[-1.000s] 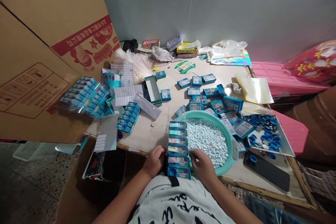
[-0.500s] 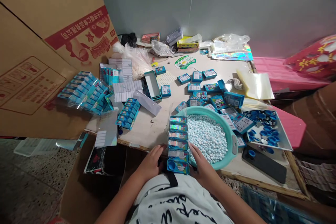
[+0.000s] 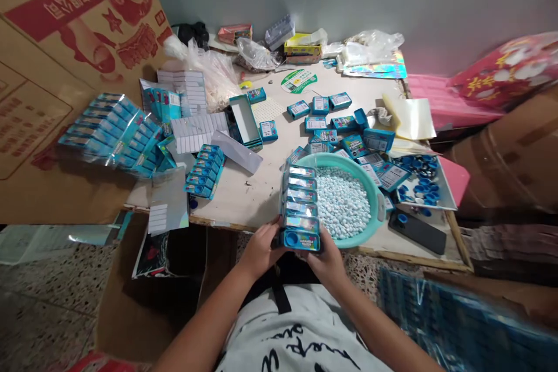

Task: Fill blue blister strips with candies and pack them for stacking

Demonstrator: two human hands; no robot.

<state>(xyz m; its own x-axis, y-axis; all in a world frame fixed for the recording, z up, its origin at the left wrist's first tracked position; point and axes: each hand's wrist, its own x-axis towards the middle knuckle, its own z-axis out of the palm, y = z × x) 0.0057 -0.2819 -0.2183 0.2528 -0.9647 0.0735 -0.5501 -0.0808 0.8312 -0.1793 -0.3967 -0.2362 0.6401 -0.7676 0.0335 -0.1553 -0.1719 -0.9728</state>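
Observation:
Between both hands is a clear-wrapped pack of small blue candy boxes (image 3: 300, 209), lined up in a row. My left hand (image 3: 260, 249) grips its near left side, and my right hand (image 3: 328, 256) closes on its near right side. Some fingertips are hidden under the pack. Just right of it, a turquoise basin (image 3: 378, 200) holds many small pale-blue candies (image 3: 342, 203). Another row of blue boxes (image 3: 204, 171) lies to the left, beside a folded white card strip (image 3: 236, 152).
Wrapped packs (image 3: 113, 133) lean against a large cardboard carton (image 3: 87, 64) at left. Loose blue boxes (image 3: 316, 124) are scattered behind the basin. At right are a white tray (image 3: 447, 192) of blue caps and a black phone (image 3: 418, 232). More wrapped packs (image 3: 453, 319) sit low at right.
Both hands have lifted the pack of boxes slightly, closer to the camera and away from my lap. My view has shifted, so the table appears higher and a little further left.

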